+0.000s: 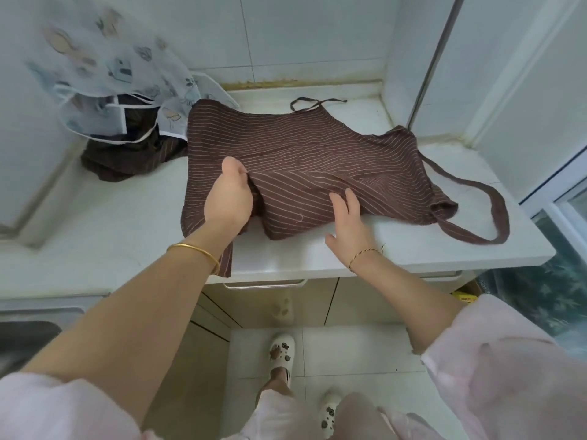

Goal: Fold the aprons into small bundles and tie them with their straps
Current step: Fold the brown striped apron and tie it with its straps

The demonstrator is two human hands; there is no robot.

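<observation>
Pinching the striped apron, the left hand holds a ridge; the right hand lies flat, fingers straight. The overhanging hem could drag the fold crooked.

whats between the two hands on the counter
In the head view, only a raised fold of the brown striped apron lies between the left hand and right hand.

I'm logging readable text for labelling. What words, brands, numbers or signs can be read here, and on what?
No text is legible in this view.
yellow box, low on the right: reddish print, too small and blurred to read.
patterned apron: drawn pictures only, no letters made out.
striped brown apron: no label or writing shows.
</observation>
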